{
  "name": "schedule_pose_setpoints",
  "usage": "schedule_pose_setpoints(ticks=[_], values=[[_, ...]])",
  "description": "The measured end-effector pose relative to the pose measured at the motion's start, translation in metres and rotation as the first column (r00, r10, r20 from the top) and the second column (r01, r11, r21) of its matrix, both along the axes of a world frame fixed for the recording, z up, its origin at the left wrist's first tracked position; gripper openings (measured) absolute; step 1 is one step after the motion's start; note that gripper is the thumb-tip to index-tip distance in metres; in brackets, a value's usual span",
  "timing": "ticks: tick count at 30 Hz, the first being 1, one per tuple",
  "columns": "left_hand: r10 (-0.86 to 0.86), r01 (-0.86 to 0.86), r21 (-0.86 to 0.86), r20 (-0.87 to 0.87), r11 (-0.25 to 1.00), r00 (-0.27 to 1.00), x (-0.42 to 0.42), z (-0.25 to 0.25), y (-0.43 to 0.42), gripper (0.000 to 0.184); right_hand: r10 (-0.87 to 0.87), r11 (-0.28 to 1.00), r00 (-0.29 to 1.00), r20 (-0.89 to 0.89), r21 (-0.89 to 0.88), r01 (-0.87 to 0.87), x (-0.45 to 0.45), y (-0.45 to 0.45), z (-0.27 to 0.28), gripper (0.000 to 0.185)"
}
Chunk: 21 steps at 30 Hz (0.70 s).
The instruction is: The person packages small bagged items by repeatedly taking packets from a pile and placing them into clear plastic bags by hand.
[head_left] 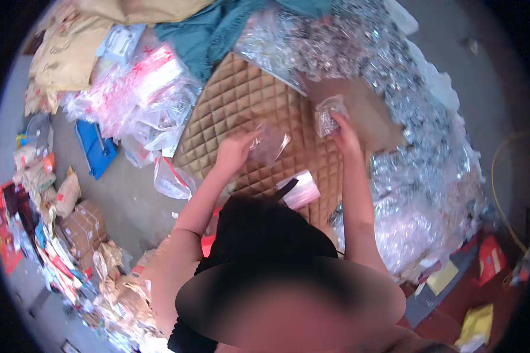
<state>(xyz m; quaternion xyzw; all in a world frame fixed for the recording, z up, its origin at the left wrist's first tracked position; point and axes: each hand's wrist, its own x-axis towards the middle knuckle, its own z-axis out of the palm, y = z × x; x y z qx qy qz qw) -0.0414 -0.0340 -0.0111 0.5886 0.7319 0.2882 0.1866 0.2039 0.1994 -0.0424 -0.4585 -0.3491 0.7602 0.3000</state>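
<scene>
Above the brown quilted mat [218, 112], my left hand [234, 150] is closed on the edge of a clear plastic bag [269, 146], which looks thin and flat. To the right, my right hand [346, 138] grips a small clear bag of shiny pieces [328, 120], too small to name one by one. The two bags are apart from each other. Near my body, a pink and white packet [302, 189] lies on the mat with a dark strip across it.
Many shiny filled bags [406, 117] form a heap along the right side. At left is a pile of clear and pink plastic bags [141, 82], with a blue dustpan-like item [96, 150] beyond it. Cardboard boxes [83, 229] and sacks line the far left. A yellow cable [496, 176] runs along the right.
</scene>
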Motion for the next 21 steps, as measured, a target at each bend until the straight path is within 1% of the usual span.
schedule_pose_setpoints(ticks=[1, 2, 3, 4, 5, 6, 7, 8, 9, 10, 11, 12, 13, 14, 15, 16, 17, 18, 19, 20, 21], values=[[-0.02, 0.018, 0.064, 0.026, 0.998, 0.999, 0.008, 0.005, 0.011, 0.027, -0.041, 0.998, 0.998, -0.04, -0.046, 0.039, 0.02, -0.014, 0.019, 0.043], [-0.056, 0.053, 0.068, 0.035, 0.996, 0.998, 0.021, 0.006, 0.02, 0.027, -0.082, 0.993, 0.993, -0.082, -0.093, 0.074, 0.036, -0.027, 0.036, 0.044], [-0.118, 0.115, 0.074, 0.044, 0.991, 0.992, 0.034, 0.008, 0.028, 0.023, -0.115, 0.99, 0.99, -0.077, -0.088, 0.108, 0.049, -0.039, 0.053, 0.044], [-0.177, 0.173, 0.081, 0.05, 0.982, 0.983, 0.047, 0.009, 0.034, 0.02, -0.041, 0.999, 0.999, -0.023, 0.01, 0.041, 0.058, -0.05, 0.067, 0.042], [-0.265, 0.265, 0.043, -0.013, 0.963, 0.964, 0.06, 0.003, 0.037, 0.016, 0.031, 0.994, 0.999, 0.04, 0.099, -0.035, 0.069, -0.061, 0.075, 0.04], [-0.288, 0.288, 0.041, -0.01, 0.957, 0.958, 0.075, 0.009, 0.04, 0.016, 0.008, 0.995, 0.999, 0.041, 0.097, -0.012, 0.08, -0.071, 0.075, 0.04], [-0.384, 0.371, 0.131, 0.091, 0.919, 0.919, 0.09, 0.019, 0.042, 0.016, 0.098, 0.935, 0.948, 0.303, 0.299, -0.192, 0.089, -0.079, 0.074, 0.042], [-0.475, 0.433, 0.228, 0.182, 0.872, 0.861, 0.102, 0.027, 0.041, 0.016, 0.123, 0.807, 0.821, 0.557, 0.426, -0.409, 0.097, -0.086, 0.073, 0.044], [-0.482, 0.44, 0.226, 0.183, 0.869, 0.857, 0.11, 0.032, 0.038, 0.016, 0.139, 0.704, 0.773, 0.619, 0.488, -0.517, 0.095, -0.099, 0.092, 0.039], [-0.546, 0.483, 0.31, 0.163, 0.819, 0.822, 0.115, 0.037, 0.036, 0.018, 0.133, 0.707, 0.775, 0.617, 0.489, -0.51, 0.09, -0.111, 0.117, 0.039], [-0.606, 0.52, 0.393, 0.133, 0.759, 0.784, 0.12, 0.039, 0.034, 0.019, 0.164, 0.556, 0.493, 0.854, 0.333, -0.762, 0.083, -0.123, 0.145, 0.039], [-0.611, 0.525, 0.393, 0.129, 0.755, 0.781, 0.127, 0.041, 0.029, 0.019, 0.126, 0.392, 0.147, 0.981, 0.087, -0.916, 0.075, -0.132, 0.165, 0.04], [-0.674, 0.612, 0.325, 0.128, 0.722, 0.728, 0.134, 0.043, 0.022, 0.021, 0.167, 0.353, -0.039, 0.985, -0.097, -0.931, 0.066, -0.14, 0.173, 0.044], [-0.732, 0.691, 0.256, 0.131, 0.677, 0.669, 0.14, 0.045, 0.015, 0.023, 0.165, 0.359, -0.036, 0.986, -0.094, -0.928, 0.069, -0.15, 0.168, 0.044], [-0.737, 0.695, 0.258, 0.126, 0.671, 0.664, 0.144, 0.047, 0.009, 0.023, 0.058, 0.368, 0.129, 0.99, 0.099, -0.924, 0.071, -0.16, 0.162, 0.043], [-0.734, 0.692, 0.253, 0.151, 0.676, 0.662, 0.147, 0.049, 0.005, 0.022, -0.05, 0.354, 0.29, 0.956, 0.288, -0.89, 0.075, -0.165, 0.159, 0.042], [-0.729, 0.687, 0.248, 0.174, 0.683, 0.662, 0.148, 0.051, 0.002, 0.022, 0.109, 0.441, 0.452, 0.885, 0.364, -0.82, 0.084, -0.163, 0.161, 0.043], [-0.724, 0.682, 0.242, 0.199, 0.69, 0.661, 0.149, 0.052, -0.002, 0.021, 0.104, 0.441, 0.452, 0.886, 0.367, -0.819, 0.087, -0.167, 0.16, 0.043], [-0.728, 0.686, 0.246, 0.196, 0.685, 0.657, 0.151, 0.054, -0.005, 0.021, 0.04, 0.476, 0.479, 0.877, 0.405, -0.781, 0.091, -0.172, 0.157, 0.044], [-0.727, 0.678, 0.263, 0.229, 0.686, 0.647, 0.154, 0.055, -0.007, 0.02, -0.027, 0.511, 0.5, 0.866, 0.442, -0.738, 0.096, -0.178, 0.154, 0.045], [-0.73, 0.674, 0.28, 0.261, 0.684, 0.632, 0.157, 0.056, -0.007, 0.019, -0.041, 0.519, 0.496, 0.867, 0.443, -0.731, 0.099, -0.187, 0.149, 0.045]])
